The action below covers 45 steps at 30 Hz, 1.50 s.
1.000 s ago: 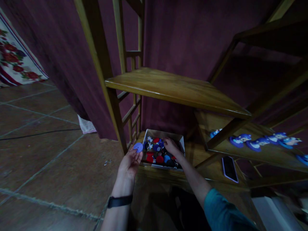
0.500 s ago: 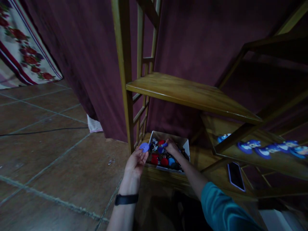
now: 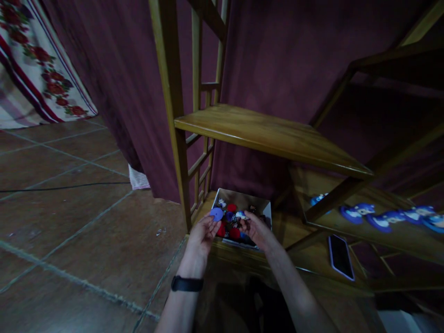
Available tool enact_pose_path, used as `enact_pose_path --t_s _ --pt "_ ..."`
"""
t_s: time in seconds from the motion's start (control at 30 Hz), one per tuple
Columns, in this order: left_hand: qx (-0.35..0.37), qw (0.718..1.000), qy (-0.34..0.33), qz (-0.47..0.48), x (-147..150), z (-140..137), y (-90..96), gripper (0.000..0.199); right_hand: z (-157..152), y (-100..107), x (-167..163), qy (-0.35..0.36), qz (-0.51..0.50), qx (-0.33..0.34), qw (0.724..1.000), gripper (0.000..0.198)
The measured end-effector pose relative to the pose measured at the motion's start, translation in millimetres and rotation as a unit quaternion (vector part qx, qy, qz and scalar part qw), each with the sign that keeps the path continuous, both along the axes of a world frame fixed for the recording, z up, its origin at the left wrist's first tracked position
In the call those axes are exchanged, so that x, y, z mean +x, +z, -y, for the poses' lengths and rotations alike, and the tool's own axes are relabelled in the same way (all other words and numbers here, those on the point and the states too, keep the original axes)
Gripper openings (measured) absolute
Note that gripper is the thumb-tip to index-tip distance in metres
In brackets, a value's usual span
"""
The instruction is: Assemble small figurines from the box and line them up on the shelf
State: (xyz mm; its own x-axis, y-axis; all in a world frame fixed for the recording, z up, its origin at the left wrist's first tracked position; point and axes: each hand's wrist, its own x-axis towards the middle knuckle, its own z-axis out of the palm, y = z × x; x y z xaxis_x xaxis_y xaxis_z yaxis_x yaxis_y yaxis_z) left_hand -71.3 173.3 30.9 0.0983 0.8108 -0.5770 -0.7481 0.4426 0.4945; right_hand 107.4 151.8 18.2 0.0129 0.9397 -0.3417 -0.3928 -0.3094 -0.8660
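At the far left, a floral cloth (image 3: 55, 88) is seen hanging by the maroon curtain (image 3: 114, 92), with a dark cable (image 3: 65, 188) stretched across the floor below. Next along, past the wooden post (image 3: 169, 78), the left hand (image 3: 204, 233) is seen, its wrist circled by a dark band (image 3: 187, 284); a flat purple disc (image 3: 217, 214) is kept pinched at the fingertips, and it has just been carried rightward, so that the near-left corner of the box (image 3: 264, 206) is now overlapped by it in view. Inside that box, set on the bottom board, red pieces (image 3: 231, 207) and a jumble of small dark and pale ones are gathered, many too dim to be told apart. And here is the change: a second ago the right hand (image 3: 258, 230) was sunk among the contents; now it has been drawn up and nearer, and a small white-and-blue figure (image 3: 241, 215) appears to be gripped in its narrowed fingers. So both hands are now filled, the two pieces held near each other but apart, and the work seems to have been moved from picking to pairing. Farther right, a row of similar blue-based figures (image 3: 360, 212) is stood on a shelf, with a phone (image 3: 341, 257) laid nearer, below them.
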Motion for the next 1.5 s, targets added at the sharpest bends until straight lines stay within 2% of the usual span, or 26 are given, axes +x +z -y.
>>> enact_pose_path --t_s 0.07,0.17,0.3,0.4,0.5,0.67,0.73,0.8,0.87,0.97,1.03,1.1,1.2,1.33,1.5 --pt "0.007 1.0 -0.013 -0.004 5 2 -0.9 0.026 -5 1 -1 -0.003 -0.023 -0.022 1.0 0.031" --pt "0.018 0.999 -0.026 -0.006 12 3 -2.0 0.026 -12 -2 -5 -0.012 0.004 -0.019 1.0 0.036" --pt "0.021 0.999 -0.046 -0.013 23 4 -1.4 0.025 -16 -7 -8 -0.036 0.097 0.008 0.995 0.039" --pt "0.024 0.998 -0.062 -0.02 28 4 -1.3 0.024 -16 -10 -5 -0.038 0.2 0.042 0.978 0.04" --pt "0.028 0.996 -0.073 -0.03 30 5 -4.0 0.025 -15 -8 -2 -0.03 0.327 0.084 0.941 0.041" --pt "0.033 0.994 -0.086 -0.055 32 5 -9.0 0.024 -12 -2 -2 -0.025 0.516 0.13 0.846 0.039" --pt "0.032 0.994 -0.083 -0.061 32 4 -8.9 0.024 -11 -1 -3 -0.019 0.536 0.139 0.833 0.038" --pt "0.034 0.995 -0.077 -0.059 32 5 -8.0 0.022 -11 -3 -5 -0.015 0.513 0.157 0.844 0.036" --pt "0.038 0.996 -0.065 -0.056 31 5 -7.1 0.02 -12 -7 -6 -0.003 0.459 0.167 0.873 0.034" --pt "0.04 0.997 -0.052 -0.05 30 5 -6.7 0.018 -14 -13 -6 0.031 0.364 0.148 0.919 0.037" --pt "0.035 0.997 -0.053 -0.047 29 5 -6.6 0.017 -15 -16 -6 0.037 0.339 0.132 0.931 0.039" --pt "0.033 0.997 -0.059 -0.048 30 5 -6.4 0.016 -16 -15 -5 0.02 0.356 0.131 0.925 0.039" --pt "0.038 0.995 -0.067 -0.059 32 6 -6.2 0.015 -13 -10 -5 -0.01 0.42 0.157 0.894 0.037" --pt "0.045 0.994 -0.054 -0.079 35 7 -6.8 0.011 -10 -4 -6 -0.015 0.482 0.182 0.857 0.034" --pt "0.04 0.994 -0.054 -0.085 37 7 -8.7 0.008 -11 -6 -4 -0.002 0.492 0.18 0.852 0.032"
